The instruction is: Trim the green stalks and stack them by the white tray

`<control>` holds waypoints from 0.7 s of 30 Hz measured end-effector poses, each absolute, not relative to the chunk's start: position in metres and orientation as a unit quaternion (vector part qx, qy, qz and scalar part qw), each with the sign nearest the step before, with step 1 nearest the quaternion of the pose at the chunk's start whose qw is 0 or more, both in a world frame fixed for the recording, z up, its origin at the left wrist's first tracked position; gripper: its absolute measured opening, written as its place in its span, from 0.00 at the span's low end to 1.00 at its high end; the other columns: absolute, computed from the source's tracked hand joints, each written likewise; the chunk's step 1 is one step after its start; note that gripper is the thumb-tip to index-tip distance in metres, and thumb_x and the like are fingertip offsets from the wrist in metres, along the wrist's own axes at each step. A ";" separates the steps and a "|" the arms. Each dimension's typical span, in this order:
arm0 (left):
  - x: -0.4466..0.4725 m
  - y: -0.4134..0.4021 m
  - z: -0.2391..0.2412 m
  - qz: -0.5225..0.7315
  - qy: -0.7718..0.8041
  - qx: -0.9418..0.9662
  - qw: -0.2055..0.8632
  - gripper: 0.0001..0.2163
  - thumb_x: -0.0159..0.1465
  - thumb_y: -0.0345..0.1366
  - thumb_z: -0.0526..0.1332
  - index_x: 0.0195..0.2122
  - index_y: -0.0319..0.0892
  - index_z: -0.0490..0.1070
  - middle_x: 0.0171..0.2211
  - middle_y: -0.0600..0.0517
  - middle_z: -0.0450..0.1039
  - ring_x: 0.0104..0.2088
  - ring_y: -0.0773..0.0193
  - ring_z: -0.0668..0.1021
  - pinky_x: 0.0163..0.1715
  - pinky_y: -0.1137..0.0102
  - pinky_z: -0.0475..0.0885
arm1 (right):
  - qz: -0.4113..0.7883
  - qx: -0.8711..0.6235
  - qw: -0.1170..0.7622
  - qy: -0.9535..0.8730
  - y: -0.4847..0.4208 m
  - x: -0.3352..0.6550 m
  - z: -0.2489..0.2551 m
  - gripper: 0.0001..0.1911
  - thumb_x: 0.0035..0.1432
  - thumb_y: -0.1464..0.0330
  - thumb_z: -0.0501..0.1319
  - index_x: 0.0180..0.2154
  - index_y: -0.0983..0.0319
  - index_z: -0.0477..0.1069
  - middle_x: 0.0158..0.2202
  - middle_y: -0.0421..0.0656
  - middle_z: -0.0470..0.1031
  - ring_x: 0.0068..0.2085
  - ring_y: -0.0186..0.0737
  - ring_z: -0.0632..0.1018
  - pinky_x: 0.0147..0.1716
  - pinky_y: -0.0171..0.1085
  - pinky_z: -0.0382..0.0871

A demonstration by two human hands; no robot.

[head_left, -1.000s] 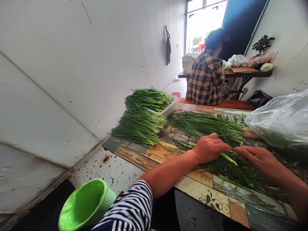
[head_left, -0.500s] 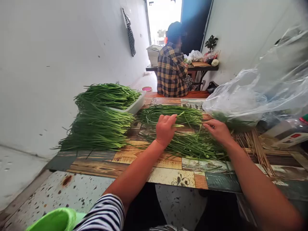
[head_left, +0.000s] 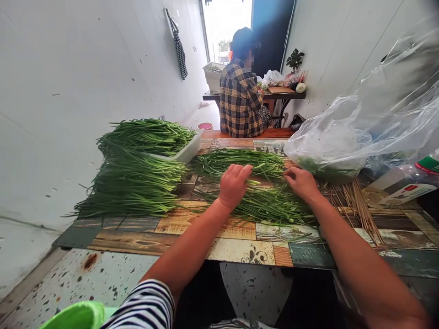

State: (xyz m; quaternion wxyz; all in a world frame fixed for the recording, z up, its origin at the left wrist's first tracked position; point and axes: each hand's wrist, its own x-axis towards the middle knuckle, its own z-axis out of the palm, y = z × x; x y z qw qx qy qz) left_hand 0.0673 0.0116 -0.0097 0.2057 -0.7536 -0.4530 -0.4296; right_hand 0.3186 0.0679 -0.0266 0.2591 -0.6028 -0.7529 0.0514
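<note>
My left hand [head_left: 234,183] is closed around a few garlic chives [head_left: 254,182], whose pale stem ends poke out to the right. It hangs over the table between two loose heaps. Behind it lies a bundle of garlic chives [head_left: 240,157] with stems pointing right. In front spreads a messier heap of green leaves [head_left: 274,205]. At the right ends of these heaps, my right hand [head_left: 302,183] has thumb and fingers pinched together; what they grip, if anything, is too small to make out.
Large stacks of chives [head_left: 133,183] fill the table's left side, partly in a white tray [head_left: 190,148]. On the right are a clear plastic bag [head_left: 329,137], thin wooden sticks [head_left: 365,210] and a bottle [head_left: 404,185]. Beyond, a person in a plaid shirt [head_left: 240,100] sits at another table.
The whole view has shifted a little, so the table contents appear further left. My right fingers look more curled together. My left hand keeps its hold on the chives.
</note>
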 end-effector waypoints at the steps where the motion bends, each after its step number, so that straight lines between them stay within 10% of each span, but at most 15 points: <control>1: 0.068 0.011 -0.010 -0.429 -0.455 -0.753 0.203 0.12 0.69 0.32 0.49 0.45 0.41 0.71 0.33 0.48 0.73 0.35 0.62 0.72 0.38 0.70 0.66 | 0.029 -0.602 0.260 -0.754 0.067 0.319 -0.025 0.13 0.55 0.70 0.57 0.40 0.62 0.76 0.38 0.47 0.78 0.37 0.42 0.75 0.37 0.38 0.66; 21: 0.073 0.007 -0.019 -0.375 -0.506 -0.773 0.074 0.16 0.60 0.24 0.55 0.47 0.42 0.71 0.38 0.48 0.74 0.41 0.60 0.74 0.44 0.68 0.69 | 0.191 -0.481 0.441 -0.733 0.042 0.304 0.006 0.13 0.55 0.59 0.60 0.31 0.62 0.75 0.30 0.43 0.77 0.30 0.37 0.73 0.30 0.35 0.65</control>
